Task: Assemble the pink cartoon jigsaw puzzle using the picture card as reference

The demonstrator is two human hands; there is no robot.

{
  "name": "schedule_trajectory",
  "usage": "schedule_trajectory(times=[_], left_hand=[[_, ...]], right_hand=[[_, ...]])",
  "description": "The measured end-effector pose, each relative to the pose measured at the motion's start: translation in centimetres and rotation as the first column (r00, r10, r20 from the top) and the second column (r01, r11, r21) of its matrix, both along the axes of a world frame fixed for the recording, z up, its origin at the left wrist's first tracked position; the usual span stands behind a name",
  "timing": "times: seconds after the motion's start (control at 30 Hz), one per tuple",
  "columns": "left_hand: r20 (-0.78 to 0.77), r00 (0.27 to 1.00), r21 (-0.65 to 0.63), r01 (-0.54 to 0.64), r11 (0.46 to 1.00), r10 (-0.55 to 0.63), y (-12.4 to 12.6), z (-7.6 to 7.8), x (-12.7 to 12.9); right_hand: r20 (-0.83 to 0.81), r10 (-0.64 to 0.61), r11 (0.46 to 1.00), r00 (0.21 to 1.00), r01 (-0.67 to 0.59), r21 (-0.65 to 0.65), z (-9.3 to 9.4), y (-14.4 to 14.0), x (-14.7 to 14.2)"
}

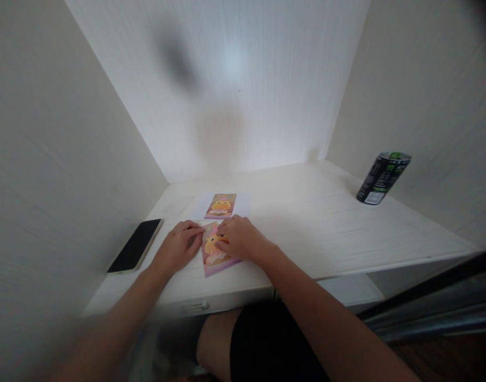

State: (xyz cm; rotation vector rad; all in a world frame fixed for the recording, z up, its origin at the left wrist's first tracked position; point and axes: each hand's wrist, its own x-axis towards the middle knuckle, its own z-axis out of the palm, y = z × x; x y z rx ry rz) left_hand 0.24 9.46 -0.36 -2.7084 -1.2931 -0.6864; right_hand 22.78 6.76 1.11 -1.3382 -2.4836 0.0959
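Resting both hands on a pink card with a yellow cartoon figure [213,258], lying flat near the front edge of the white table [326,228]. Pressing the left hand [178,246] down on the card's left edge, fingers [195,229] curled narrow and touching the paper. Covering the card's upper right part with the right hand [240,239], fingers [223,237] bent close together and pinching at the card's middle. Lying just behind the card, a white sheet printed with the same figure [221,206], flat and apart from the hands. Sitting left of the card, a dark phone [136,246], face up beside the left hand. Standing well right of the card, a black drink can [383,178] close to the side wall.
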Motion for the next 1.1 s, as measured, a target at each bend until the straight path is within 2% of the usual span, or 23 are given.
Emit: schedule_trajectory(times=[0.2, 0.47, 0.57, 0.67, 0.73, 0.8, 0.9, 1.0, 1.1], left_hand=[[-0.101, 0.994, 0.074, 0.052, 0.996, -0.045, -0.4, 0.3, -0.1], [-0.078, 0.996, 0.056, 0.034, 0.998, -0.03, -0.6, 0.5, -0.2], [-0.084, 0.996, 0.048, 0.023, 0.999, -0.018, -0.4, 0.4, -0.2], [-0.075, 0.997, 0.039, 0.002, 0.999, 0.001, -0.3, 0.4, -0.4], [-0.044, 0.997, 0.046, -0.063, 0.997, 0.065, -0.3, 0.6, -0.7], [-0.001, 0.987, 0.046, -0.157, 0.986, 0.158, -0.1, 0.8, -1.3], [0.037, 0.966, -0.013, -0.254, 0.967, 0.255, 0.2, 0.9, -2.4], [0.022, 0.965, -0.075, -0.258, 0.963, 0.26, 0.6, 0.8, -3.1], [0.003, 0.975, -0.067, -0.223, 0.973, 0.224, 0.7, 0.8, -3.1]], right_hand=[[0.012, 0.006, 1.0, 1.0, -0.007, 0.018, 0.3, -0.2, 0.1], [-0.009, 0.008, 1.0, 1.0, -0.008, 0.02, -0.1, -0.1, -0.1], [-0.086, 0.021, 1.0, 0.996, -0.021, -0.003, -0.4, 0.4, 0.3], [-0.227, -0.07, 0.998, 0.971, 0.071, -0.004, -0.1, 1.3, 2.1], [-0.264, -0.149, 0.989, 0.953, 0.15, -0.018, 0.3, 1.8, 4.0], [-0.263, -0.183, 0.983, 0.947, 0.17, -0.073, 0.7, 2.2, 6.1], [-0.237, -0.179, 0.963, 0.955, 0.122, -0.239, 0.8, 2.4, 8.8], [-0.228, -0.126, 0.926, 0.965, 0.032, -0.375, 0.7, 2.2, 10.3], [-0.219, -0.09, 0.917, 0.972, -0.005, -0.399, 0.7, 2.1, 10.7]])
